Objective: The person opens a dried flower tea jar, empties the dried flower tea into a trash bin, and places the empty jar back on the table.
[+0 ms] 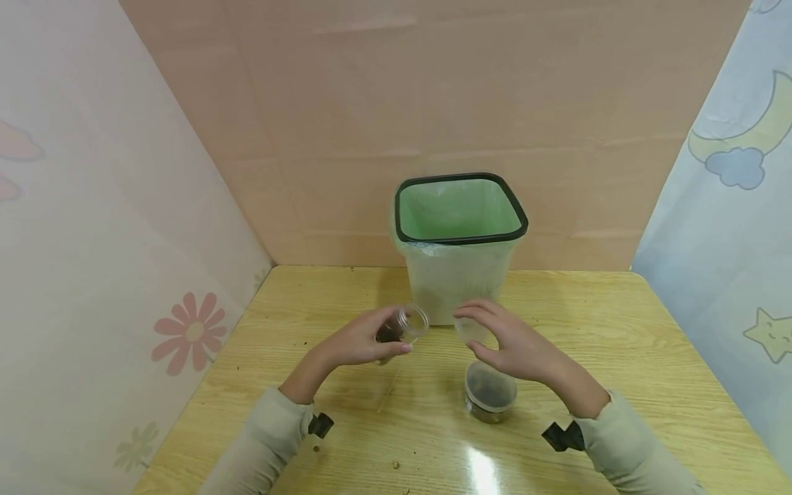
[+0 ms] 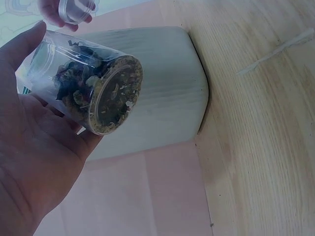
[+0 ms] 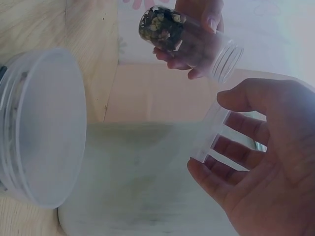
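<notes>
My left hand [image 1: 365,337] grips a clear plastic jar [image 2: 88,81] around its side, tilted with its threaded mouth toward the right hand. Dark and yellowish dried bits, like dried flowers or tea, lie in the jar's bottom half. The jar's mouth [image 3: 229,61] is uncovered. Between thumb and fingers, my right hand [image 1: 510,344] pinches a translucent round lid [image 3: 211,132], held apart from the jar. Below that hand, a wide round tub with a frosted lid [image 1: 491,385] stands on the table.
Behind the hands stands a pale bin [image 1: 458,275] with a black rim and a green liner. A thin clear strip [image 2: 275,51] and a few crumbs [image 1: 396,465] lie on the wooden table [image 1: 588,330]. Covered walls enclose the back and sides.
</notes>
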`<state>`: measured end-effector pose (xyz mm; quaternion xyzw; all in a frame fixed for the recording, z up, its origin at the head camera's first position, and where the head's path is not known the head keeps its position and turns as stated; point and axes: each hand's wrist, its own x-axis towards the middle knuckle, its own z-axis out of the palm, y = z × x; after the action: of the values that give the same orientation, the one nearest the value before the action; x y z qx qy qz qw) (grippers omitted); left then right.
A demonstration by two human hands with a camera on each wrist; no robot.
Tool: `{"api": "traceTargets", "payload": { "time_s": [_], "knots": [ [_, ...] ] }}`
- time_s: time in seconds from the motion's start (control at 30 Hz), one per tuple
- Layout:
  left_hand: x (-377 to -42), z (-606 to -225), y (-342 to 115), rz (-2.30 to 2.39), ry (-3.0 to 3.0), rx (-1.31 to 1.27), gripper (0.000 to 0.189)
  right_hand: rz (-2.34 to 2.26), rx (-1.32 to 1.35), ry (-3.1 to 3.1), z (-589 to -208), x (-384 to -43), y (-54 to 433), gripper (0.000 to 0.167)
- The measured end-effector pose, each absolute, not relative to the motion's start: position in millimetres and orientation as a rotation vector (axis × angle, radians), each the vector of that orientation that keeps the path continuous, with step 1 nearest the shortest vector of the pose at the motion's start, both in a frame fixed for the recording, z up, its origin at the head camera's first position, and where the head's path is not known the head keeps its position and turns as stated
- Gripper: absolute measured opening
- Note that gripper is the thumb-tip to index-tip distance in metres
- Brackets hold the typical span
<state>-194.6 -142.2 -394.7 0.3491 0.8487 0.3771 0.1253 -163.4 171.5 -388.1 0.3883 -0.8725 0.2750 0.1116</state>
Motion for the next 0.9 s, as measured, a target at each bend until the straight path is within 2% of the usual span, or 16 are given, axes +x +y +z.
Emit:
{"api": "traceTargets", "payload": {
  "time_s": [0.5,0.9],
  "knots": [
    [-195.8,-384.4,-147.1,1.123,2.478,1.04,0.05,0.803,1.03,-2.626,-391.2,-162.6,187.0,0.046],
    [-197.5,-375.0,-149.7,1.132,2.501,1.06,0.054,0.817,0.946,-2.645,-397.4,-163.4,204.2,0.044]
  ]
}}
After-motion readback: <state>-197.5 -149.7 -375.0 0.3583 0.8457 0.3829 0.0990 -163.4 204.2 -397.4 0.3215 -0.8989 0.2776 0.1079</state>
